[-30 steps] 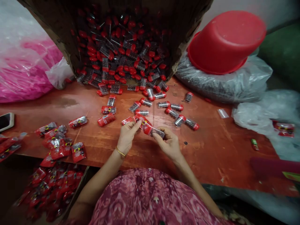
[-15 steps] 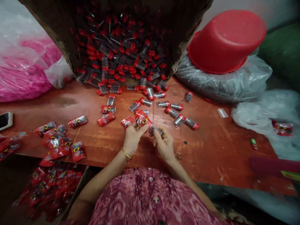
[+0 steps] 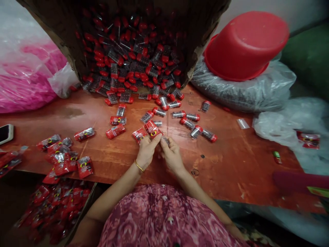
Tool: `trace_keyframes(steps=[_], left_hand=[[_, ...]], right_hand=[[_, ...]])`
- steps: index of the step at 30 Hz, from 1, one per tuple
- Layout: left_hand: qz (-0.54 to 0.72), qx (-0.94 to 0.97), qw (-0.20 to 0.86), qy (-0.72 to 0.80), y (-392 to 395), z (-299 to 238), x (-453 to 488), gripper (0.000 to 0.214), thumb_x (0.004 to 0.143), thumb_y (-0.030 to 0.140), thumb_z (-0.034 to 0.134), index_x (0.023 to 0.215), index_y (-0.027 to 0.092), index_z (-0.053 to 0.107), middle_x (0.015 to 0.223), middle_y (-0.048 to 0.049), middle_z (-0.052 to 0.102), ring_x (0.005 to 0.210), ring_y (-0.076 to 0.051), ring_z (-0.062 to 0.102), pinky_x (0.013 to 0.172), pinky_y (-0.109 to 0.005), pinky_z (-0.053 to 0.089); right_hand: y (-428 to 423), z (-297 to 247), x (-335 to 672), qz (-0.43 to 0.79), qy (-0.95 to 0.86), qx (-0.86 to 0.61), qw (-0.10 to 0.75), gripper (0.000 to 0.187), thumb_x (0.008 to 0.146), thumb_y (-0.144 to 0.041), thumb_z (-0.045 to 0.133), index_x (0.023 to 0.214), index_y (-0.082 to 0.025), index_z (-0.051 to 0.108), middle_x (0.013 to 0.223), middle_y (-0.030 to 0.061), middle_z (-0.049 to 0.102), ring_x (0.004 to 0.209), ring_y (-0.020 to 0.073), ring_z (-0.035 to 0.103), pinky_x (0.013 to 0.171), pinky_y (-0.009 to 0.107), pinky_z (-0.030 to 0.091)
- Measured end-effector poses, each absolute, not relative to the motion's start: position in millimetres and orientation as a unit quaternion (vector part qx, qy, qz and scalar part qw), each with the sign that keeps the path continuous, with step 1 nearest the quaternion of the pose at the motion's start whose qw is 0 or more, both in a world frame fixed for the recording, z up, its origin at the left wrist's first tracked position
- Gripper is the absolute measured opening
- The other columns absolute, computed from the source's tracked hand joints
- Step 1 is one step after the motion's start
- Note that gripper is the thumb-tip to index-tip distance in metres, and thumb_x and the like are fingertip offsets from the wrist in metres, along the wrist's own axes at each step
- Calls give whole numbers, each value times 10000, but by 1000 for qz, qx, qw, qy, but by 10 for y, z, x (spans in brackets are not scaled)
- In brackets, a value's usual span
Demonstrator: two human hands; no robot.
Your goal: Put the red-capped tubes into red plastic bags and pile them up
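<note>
My left hand (image 3: 146, 152) and my right hand (image 3: 170, 154) meet at the middle of the red-brown table (image 3: 231, 161), both closed on one red printed packet (image 3: 152, 129) that sticks out above my fingers. A small clear tube end (image 3: 166, 140) shows between my right fingers; most of it is hidden. Loose red-capped clear tubes (image 3: 180, 114) lie just beyond my hands. They spill from a tipped cardboard box (image 3: 136, 51) full of the same tubes. Finished red packets (image 3: 116, 130) lie to the left.
A heap of red packets (image 3: 61, 159) sits at the table's left edge, with more in a box (image 3: 53, 206) below. A phone (image 3: 5, 133) lies far left. A red basin (image 3: 244, 44) rests on a plastic bag (image 3: 244, 92) at right.
My hands have drawn together. The clear tube has slid further into the red packet, and the packet has shifted slightly left and away from me.
</note>
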State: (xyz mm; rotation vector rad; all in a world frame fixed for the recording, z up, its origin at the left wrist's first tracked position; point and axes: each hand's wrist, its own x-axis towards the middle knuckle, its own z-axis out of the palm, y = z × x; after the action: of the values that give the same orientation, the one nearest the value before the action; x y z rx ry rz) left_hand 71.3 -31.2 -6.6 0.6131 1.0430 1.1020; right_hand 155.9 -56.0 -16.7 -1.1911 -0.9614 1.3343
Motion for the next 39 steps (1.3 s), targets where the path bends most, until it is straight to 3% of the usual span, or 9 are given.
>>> trace_keyframes(steps=[2, 6, 13, 19, 23, 27, 30, 34, 39], left_hand=[[470, 274, 703, 458, -301, -35, 671, 335, 647, 458, 693, 732, 145, 606, 428, 58, 506, 349, -78, 462, 401, -211, 371], [530, 242, 691, 428, -281, 33, 627, 329, 574, 394, 765, 701, 129, 618, 617, 5, 637, 545, -93, 578, 532, -198, 453], [515, 165, 735, 409, -392, 6, 641, 296, 594, 348, 776, 748, 144, 625, 696, -23, 690, 719, -159, 659, 681, -257, 498], [724, 27, 542, 426, -230, -32, -80, 323, 800, 502, 536, 742, 195, 617, 759, 14, 702, 804, -100, 658, 821, -233, 488], [781, 19, 443, 440, -221, -90, -438, 526, 749, 690, 414, 774, 208, 622, 869, -20, 704, 893, -109, 643, 845, -230, 483], [641, 234, 435, 587, -282, -159, -252, 449, 652, 567, 639, 880, 180, 658, 913, -79, 699, 894, -190, 648, 869, -345, 478], [436, 519, 312, 666, -268, -220, -57, 394, 571, 395, 767, 910, 206, 696, 1134, -106, 649, 1150, -291, 529, 1021, -466, 339], [233, 662, 189, 687, -176, -292, 4, 302, 662, 389, 713, 932, 256, 718, 1290, -95, 557, 1285, -337, 384, 1055, -525, 257], [186, 672, 151, 700, -121, -319, 8, 223, 777, 355, 600, 932, 253, 723, 1252, -93, 588, 1245, -325, 442, 1031, -528, 295]], right_hand=[[-570, -152, 1584, 622, -372, -455, 516, 319, 795, -534, 519, 822, -218, 486, 573, -76, 476, 397, 68, 410, 415, 215, 390], [-578, -146, 1682, 600, -409, -462, 509, 348, 764, -517, 577, 909, -206, 515, 559, -68, 546, 435, 84, 508, 495, 223, 427], [-408, -239, 1683, 452, -502, -547, 494, 385, 710, -557, 610, 638, -206, 468, 526, -44, 516, 450, 99, 468, 454, 220, 381], [-222, -212, 2336, 18, -569, -776, 273, 352, 847, -421, 493, 977, -112, 600, 938, 173, 627, 868, 275, 562, 737, 379, 412], [-196, -323, 2661, -34, -533, -836, 124, 381, 830, -364, 521, 1071, -75, 580, 1035, 231, 583, 911, 335, 545, 713, 409, 399], [-283, -478, 2631, -43, -623, -770, 135, 339, 800, -190, 479, 1120, -106, 554, 1122, 186, 572, 914, 292, 536, 729, 376, 398], [-355, -558, 2560, -35, -664, -727, 173, 321, 786, -160, 450, 1084, -111, 559, 1055, 153, 607, 885, 270, 536, 751, 367, 400], [-403, -605, 2510, -17, -677, -703, 220, 323, 810, -255, 470, 1090, -115, 549, 1050, 152, 612, 917, 278, 534, 791, 392, 408], [-450, -509, 2292, -10, -674, -674, 304, 280, 844, -315, 471, 1010, -128, 598, 1106, 174, 604, 994, 287, 529, 860, 449, 399]])
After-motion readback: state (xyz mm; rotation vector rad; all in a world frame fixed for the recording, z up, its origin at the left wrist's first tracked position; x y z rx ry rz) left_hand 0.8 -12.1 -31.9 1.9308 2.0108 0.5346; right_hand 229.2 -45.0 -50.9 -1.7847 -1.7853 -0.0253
